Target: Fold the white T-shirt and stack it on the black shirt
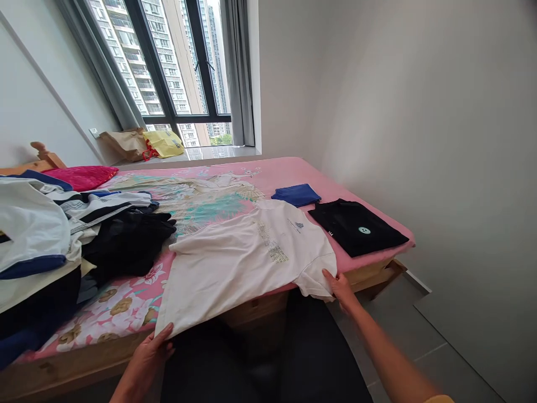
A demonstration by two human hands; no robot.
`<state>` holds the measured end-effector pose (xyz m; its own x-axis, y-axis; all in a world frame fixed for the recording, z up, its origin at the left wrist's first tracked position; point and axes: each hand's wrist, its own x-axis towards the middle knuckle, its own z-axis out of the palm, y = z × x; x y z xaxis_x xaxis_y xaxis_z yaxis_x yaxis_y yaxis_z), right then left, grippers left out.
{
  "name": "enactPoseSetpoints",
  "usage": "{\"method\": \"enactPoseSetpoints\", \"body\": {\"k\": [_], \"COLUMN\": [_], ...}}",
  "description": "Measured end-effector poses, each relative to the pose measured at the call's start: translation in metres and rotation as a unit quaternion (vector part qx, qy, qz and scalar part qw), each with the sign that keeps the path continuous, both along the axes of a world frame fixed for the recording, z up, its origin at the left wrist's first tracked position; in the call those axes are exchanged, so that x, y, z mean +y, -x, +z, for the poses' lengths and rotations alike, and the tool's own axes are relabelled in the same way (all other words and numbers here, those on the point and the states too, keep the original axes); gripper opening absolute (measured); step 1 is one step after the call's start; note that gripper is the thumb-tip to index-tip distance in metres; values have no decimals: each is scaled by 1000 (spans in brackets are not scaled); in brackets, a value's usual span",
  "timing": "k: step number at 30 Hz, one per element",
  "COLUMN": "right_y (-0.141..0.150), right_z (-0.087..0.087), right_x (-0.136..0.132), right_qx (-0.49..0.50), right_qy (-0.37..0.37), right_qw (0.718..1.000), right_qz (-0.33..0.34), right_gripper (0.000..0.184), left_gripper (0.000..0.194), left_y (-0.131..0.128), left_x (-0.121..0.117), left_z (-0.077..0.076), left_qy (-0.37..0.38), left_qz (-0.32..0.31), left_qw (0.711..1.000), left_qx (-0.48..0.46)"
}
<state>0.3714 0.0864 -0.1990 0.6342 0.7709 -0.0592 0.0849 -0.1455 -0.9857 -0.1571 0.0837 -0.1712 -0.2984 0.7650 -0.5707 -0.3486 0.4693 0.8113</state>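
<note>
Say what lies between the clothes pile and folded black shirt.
Head view: a white T-shirt and bedding lie between the clothes pile and the black shirt.

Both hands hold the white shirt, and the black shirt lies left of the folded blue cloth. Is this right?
No: in the head view, the black shirt lies right of the folded blue cloth. The left hand and right hand do hold the white shirt.

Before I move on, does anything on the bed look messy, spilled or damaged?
Nothing looks spilled or damaged. The heap of clothes at the left looks untidy: garments overlap in a jumble, while the black garment at the right lies neatly folded. The white shirt, held by the left hand and right hand, is lightly creased.
</note>
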Motion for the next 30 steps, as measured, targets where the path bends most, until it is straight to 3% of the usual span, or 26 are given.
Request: {"method": "enactPoseSetpoints", "body": {"k": [4,8,14,18,21,23,26,28,30], "right_y": [-13,-30,-24,-8,-4,-7,-22,-40,-62], "right_z": [0,2,7,1,4,17,59,96,133], "right_x": [-3,-10,3,-8,-17,-19,-17,-16,-16], "right_qx": [6,29,121,169,243,284,276,233,142], "right_qy": [24,51,72,77,105,125,117,90,42], "right_qw": [999,998,990,982,960,944,946,960,983], "right_qz": [-39,-40,14,41,87,111,125,128,108], "right_gripper": [37,34,37,37,34,33,29,28,36], "left_gripper": [36,39,43,44,44,42,37,31,24], "left_y": [7,12,13,2,-9,-15,-15,-12,-8], "left_x": [-3,-6,-7,-13,-15,-16,-20,-27,-38], "left_z": [-8,-6,5,15,22,29,49,78,121], "left_qy": [-1,30,30,11,1,-11,-42,-93,-157], "left_qz": [4,-19,-74,-112,-144,-159,-144,-127,-92], "left_qw": [1000,998,991,990,987,985,988,988,983], "left_qx": [18,57,104,87,69,63,42,1,-39]}}
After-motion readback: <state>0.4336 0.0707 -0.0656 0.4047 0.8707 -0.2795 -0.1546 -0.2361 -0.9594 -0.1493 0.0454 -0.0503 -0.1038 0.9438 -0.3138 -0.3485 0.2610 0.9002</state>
